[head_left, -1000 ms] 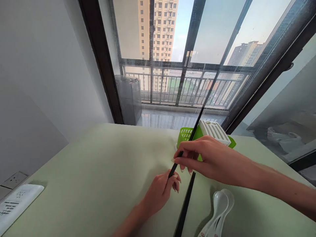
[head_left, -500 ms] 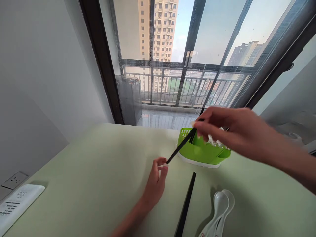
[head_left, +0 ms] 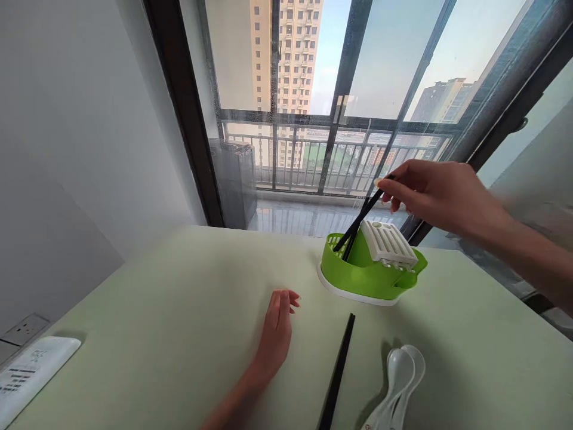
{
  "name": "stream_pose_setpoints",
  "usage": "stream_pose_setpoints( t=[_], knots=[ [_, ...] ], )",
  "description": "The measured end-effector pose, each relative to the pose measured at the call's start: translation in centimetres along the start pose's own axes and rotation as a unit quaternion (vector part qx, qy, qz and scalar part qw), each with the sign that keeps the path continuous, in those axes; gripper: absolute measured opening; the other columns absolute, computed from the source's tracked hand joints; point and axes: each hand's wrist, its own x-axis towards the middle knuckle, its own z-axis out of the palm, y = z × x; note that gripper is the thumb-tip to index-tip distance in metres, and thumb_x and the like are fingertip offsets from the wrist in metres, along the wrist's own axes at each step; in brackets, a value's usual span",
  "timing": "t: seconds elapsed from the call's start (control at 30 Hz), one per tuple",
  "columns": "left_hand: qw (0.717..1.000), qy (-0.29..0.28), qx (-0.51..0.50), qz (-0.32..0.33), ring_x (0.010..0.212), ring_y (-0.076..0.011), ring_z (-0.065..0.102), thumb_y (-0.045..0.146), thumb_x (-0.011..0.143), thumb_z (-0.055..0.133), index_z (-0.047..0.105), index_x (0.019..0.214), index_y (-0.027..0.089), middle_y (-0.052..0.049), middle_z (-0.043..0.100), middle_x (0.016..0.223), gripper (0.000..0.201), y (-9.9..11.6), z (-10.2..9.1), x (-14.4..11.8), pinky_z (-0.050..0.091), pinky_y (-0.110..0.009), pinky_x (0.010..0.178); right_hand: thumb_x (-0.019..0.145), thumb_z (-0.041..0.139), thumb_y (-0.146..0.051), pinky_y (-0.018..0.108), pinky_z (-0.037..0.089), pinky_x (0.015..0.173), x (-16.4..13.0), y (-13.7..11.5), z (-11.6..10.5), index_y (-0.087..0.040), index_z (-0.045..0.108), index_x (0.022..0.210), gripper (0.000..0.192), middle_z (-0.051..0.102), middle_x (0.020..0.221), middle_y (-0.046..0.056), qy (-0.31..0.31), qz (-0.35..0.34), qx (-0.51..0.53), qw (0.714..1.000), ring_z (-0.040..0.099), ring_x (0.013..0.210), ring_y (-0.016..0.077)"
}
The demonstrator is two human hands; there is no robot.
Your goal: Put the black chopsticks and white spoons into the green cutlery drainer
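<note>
My right hand pinches the upper end of a black chopstick between thumb and fingers. The chopstick slants down to the left, its lower end inside the green cutlery holder. At least one more dark chopstick stands in that same left part, partly behind the held one. A white slotted insert sits over the holder's right part. My left hand hovers over or rests on the table left of the holder, its fingers loosely curled, slightly apart and holding nothing.
More black chopsticks lie side by side on the pale green table, in front of the holder. Two white spoons overlap to their right. A white device with a display is at the left edge. Behind stand glass doors and a balcony.
My right hand has moved up and right, bringing the chopstick from a slant above the table into the holder. My left hand has let go of its lower end and drawn slightly left.
</note>
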Motion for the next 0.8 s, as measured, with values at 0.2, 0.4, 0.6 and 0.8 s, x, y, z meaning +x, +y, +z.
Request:
stream_pose_setpoints(
  t=[0.2,0.4,0.6,0.8],
  knots=[
    [1.0,-0.014,-0.008,0.014,0.092,-0.0225,0.058,0.067,0.105,0.027,0.062,0.095,0.022,-0.007,0.064,0.096,0.058,-0.2,0.2,0.1,0.047,-0.039,0.09,0.095,0.056,-0.058,0.041,0.049,0.069,1.1,3.4,3.3,-0.024,0.067,0.082,0.038,0.076,0.073,0.004,-0.066,0.001,-0.017,0.998,0.072,0.066,0.0239],
    [1.0,-0.022,0.002,0.019,0.09,-0.0219,0.057,0.063,0.107,0.026,0.062,0.093,0.021,-0.006,0.063,0.094,0.056,0.0,0.2,0.0,0.045,-0.037,0.089,0.095,0.055,-0.057,0.037,0.049,0.067,1.6,4.7,5.2,-0.024,0.068,0.083,0.038,0.077,0.072,0.002,-0.093,0.011,-0.017,0.996,0.073,0.067,0.0223],
    [0.999,-0.03,0.007,0.019,0.091,-0.0218,0.058,0.059,0.107,0.028,0.062,0.092,0.021,-0.006,0.063,0.093,0.054,-0.1,0.2,0.0,0.045,-0.038,0.089,0.097,0.057,-0.052,0.036,0.049,0.068,2.1,5.2,6.1,-0.023,0.069,0.082,0.035,0.077,0.072,0.001,-0.117,0.017,-0.016,0.993,0.073,0.067,0.0222],
    [0.999,-0.031,0.01,0.027,0.091,-0.0217,0.058,0.058,0.108,0.028,0.062,0.092,0.021,-0.006,0.063,0.094,0.054,-0.1,0.3,0.0,0.045,-0.037,0.089,0.097,0.056,-0.053,0.035,0.05,0.07,2.7,5.8,6.6,-0.023,0.071,0.081,0.037,0.077,0.07,0.0,-0.124,0.032,-0.014,0.992,0.072,0.064,0.0199]
  ],
)
